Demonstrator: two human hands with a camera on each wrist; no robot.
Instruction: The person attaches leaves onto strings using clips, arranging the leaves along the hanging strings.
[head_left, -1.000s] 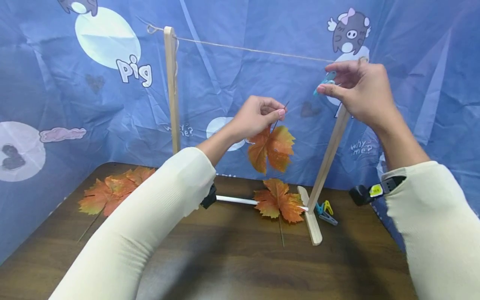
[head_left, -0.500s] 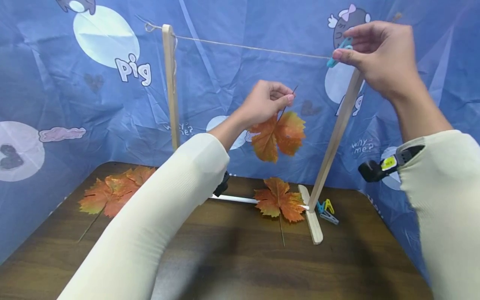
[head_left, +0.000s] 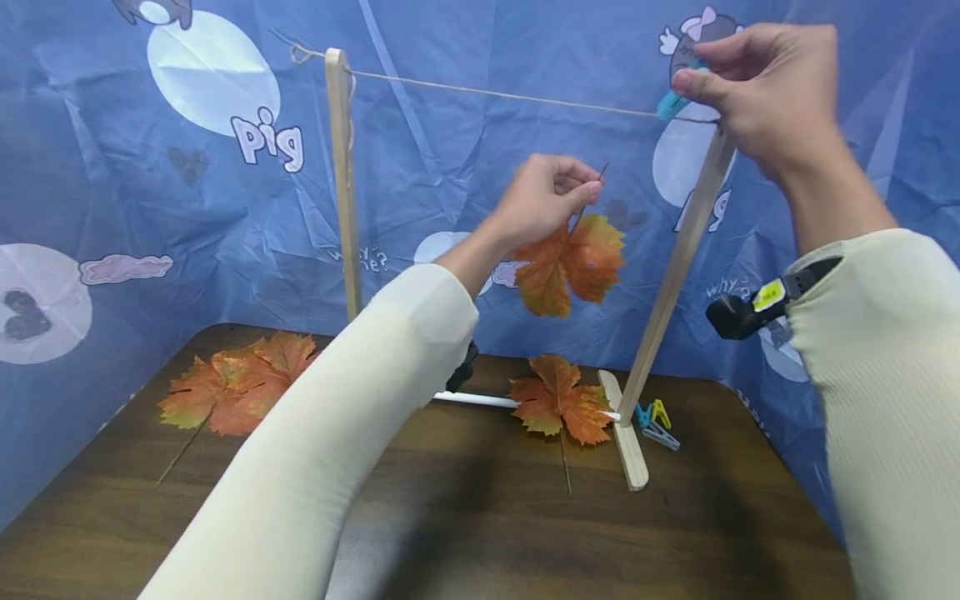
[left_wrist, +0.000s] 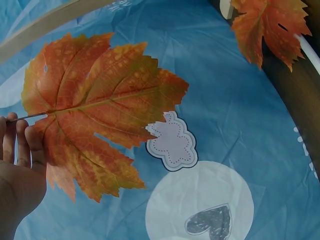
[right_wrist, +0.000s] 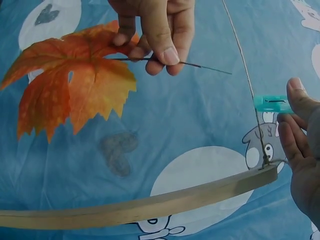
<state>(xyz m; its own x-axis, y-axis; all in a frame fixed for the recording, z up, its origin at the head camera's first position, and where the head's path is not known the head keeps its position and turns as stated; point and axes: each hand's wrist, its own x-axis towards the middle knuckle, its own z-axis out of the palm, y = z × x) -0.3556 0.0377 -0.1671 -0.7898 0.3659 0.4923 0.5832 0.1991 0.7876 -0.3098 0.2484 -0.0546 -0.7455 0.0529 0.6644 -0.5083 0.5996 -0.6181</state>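
Observation:
My left hand (head_left: 551, 196) pinches the thin stem of an orange artificial maple leaf (head_left: 573, 262), which hangs below the fingers. In the right wrist view the stem's tip pokes out past the fingertips, apart from the twine. My right hand (head_left: 787, 92) pinches a teal clothespin (head_left: 672, 103) near the right post's top. The clothespin's front end is at the twine (right_wrist: 245, 65) strung between the posts; whether its jaws are around the line or only touching it I cannot tell. Above the table, both hands are raised.
A wooden frame has a left post (head_left: 343, 183), a right post (head_left: 678, 275) and a white bottom rod (head_left: 480, 400). Leaves lie at the left (head_left: 240, 383) and by the right foot (head_left: 558, 404). Several clothespins (head_left: 656, 425) sit beside that foot. A printed blue cloth (head_left: 450, 150) stands behind.
My right hand has risen with the clothespin, bringing its front end up to the twine. My left hand has moved up and right with the leaf.

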